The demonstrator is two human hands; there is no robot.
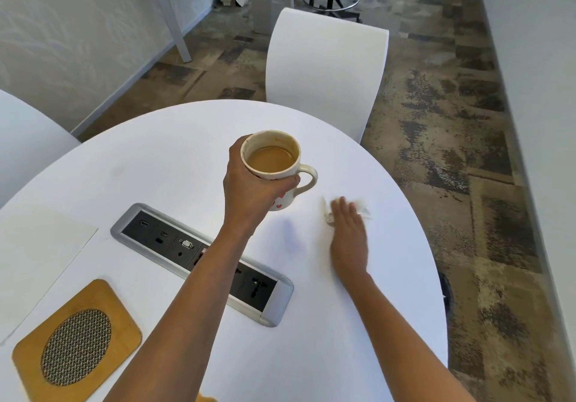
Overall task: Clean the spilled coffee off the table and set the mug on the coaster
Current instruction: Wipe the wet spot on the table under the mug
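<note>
My left hand [249, 189] grips a white mug [307, 172] around its body and holds it above the round white table [174, 152]. The mug has red hearts on its side and light brown coffee inside; its handle points right. My right hand [347, 233] lies flat, palm down, on a crumpled white tissue [327, 213] pressed to the table just right of the mug. The hand is blurred. No spilled coffee shows around the tissue. A wooden coaster [28, 358] with an oval mesh centre lies at the near left of the table.
A recessed power and port strip [277, 302] runs diagonally across the table under my left forearm. A white sheet of paper [37, 246] lies at the left. White chairs stand at the far side [327, 68] and at the left [28, 133].
</note>
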